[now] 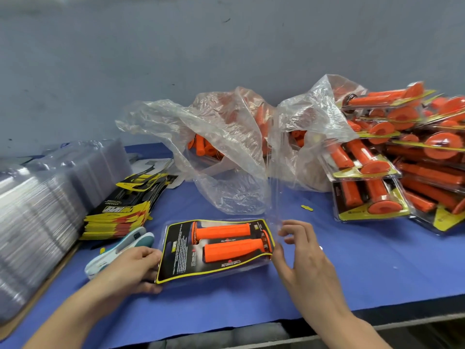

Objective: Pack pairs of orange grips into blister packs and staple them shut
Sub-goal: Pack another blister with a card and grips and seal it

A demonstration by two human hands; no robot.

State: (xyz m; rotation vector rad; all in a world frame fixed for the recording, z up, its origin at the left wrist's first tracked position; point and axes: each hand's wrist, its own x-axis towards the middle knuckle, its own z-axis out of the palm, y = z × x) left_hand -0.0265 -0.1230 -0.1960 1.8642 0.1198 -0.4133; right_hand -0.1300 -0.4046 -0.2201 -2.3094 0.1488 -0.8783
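Blue table (352, 268), bags (226, 152) of loose grips at the back. Centre front, the pack (214, 250) lies flat with two grips (226, 241) inside. Left hand (136, 269) clamps its left edge; right hand (302, 255) loosely pinches the upright clear lid (275, 187).

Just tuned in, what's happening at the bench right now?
A person is packing a blister pack lying on the blue table, with two orange grips lying on its printed card. The left hand holds the pack's left edge; the right hand lifts its clear cover upright. The stapler lies unused beside the left hand. Finished packs are piled at right.
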